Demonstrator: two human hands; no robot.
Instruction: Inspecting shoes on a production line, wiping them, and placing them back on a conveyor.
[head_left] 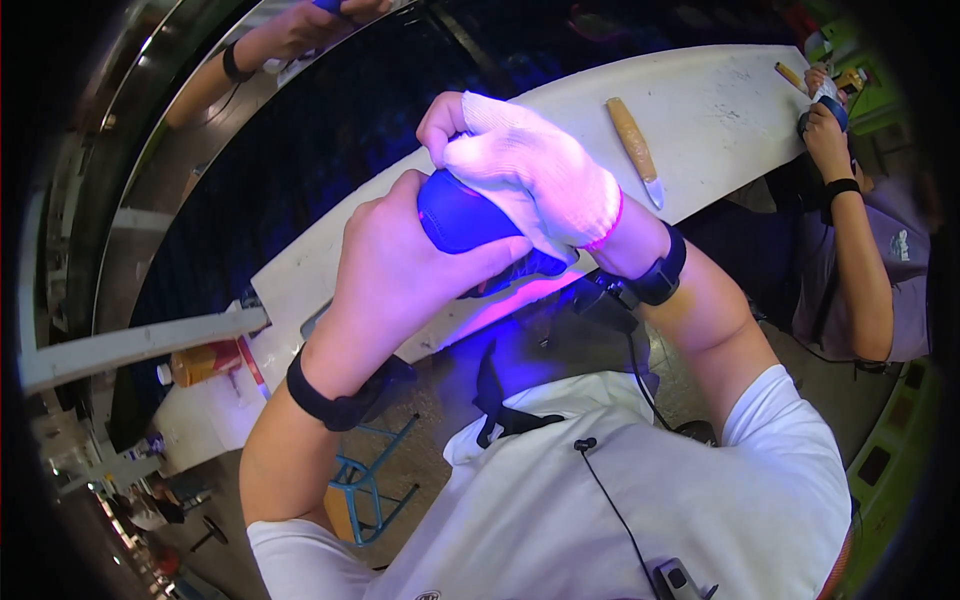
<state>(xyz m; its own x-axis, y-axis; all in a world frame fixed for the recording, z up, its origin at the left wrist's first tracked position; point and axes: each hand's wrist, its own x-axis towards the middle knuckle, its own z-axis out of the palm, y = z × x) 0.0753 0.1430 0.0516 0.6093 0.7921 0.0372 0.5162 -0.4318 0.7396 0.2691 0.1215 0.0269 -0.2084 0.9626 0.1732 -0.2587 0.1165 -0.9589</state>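
Note:
In front of my chest, above the bench, I hold what looks like a blue shoe (462,215) with its rounded, stitched end showing. My left hand (395,250) is bare and wraps round its near left side, the thumb lying across it. On the far right side my right hand (535,170), in a white glove that leaves some fingertips bare, closes over the top. The glove and hands hide much of the blue thing. To the right a knife (632,145) with a wooden handle lies on the bench, its blade pointing toward me.
The long white bench (710,95) runs from lower left to upper right. At the far right another person (860,240) holds a dark-blue piece. An orange bottle (203,363) lies at the left by a grey metal bar (140,347). A blue stool (372,490) stands below.

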